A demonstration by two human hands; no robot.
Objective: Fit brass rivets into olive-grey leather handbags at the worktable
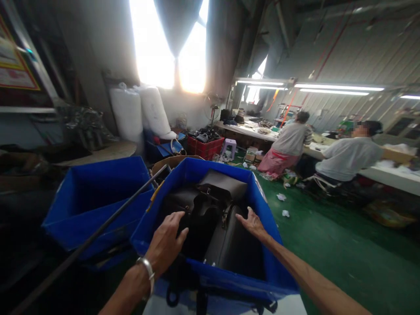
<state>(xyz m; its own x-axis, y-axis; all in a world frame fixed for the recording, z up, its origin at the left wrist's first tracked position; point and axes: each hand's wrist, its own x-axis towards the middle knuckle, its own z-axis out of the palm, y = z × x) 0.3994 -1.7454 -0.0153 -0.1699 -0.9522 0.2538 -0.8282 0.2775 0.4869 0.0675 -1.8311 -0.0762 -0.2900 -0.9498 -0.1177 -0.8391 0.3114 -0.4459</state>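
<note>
In front of me stands a blue bin [236, 276] with several dark bags inside. One black bag [232, 245] lies along the near right of the bin, and a dark grey bag [225, 183] rests at the far side. Over the bin's left part is my left hand [168, 238], a silver bangle at its wrist, fingers apart and nothing held. My right hand [252, 222] reaches over the right wall beside the black bag, its thumb and fingers spread. Whether its fingertips touch the bag I cannot tell.
A second blue bin [98, 188] stands at left, with a long metal pole [108, 223] slanting past it. Beyond are a red crate [206, 148], a purple stool [229, 148] and white rolls [126, 109]. Two people [288, 135] sit at a long worktable [390, 178] on the right.
</note>
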